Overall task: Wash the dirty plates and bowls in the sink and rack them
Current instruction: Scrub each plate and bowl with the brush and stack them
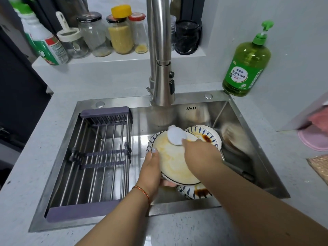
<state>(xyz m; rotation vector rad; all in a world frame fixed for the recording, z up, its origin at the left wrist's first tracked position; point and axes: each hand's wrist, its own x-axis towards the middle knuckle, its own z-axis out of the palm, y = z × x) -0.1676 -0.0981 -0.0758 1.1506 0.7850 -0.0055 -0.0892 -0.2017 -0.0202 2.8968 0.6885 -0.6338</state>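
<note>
Gripping the plate (pixel 174 164) by its rim, my left hand (pixel 150 170) tilts it while my right hand (pixel 198 148) clutches the sponge (pixel 176 135). Scrubbing step, I judge; rinsing under the faucet (pixel 162 86) comes next.

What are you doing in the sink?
Washing dishes. The left hand holds a soapy plate tilted over the sink, and the right hand scrubs it with a white sponge. More plates with brown sauce wait underneath. The drying rack on the left holds no dishes yet.
</note>
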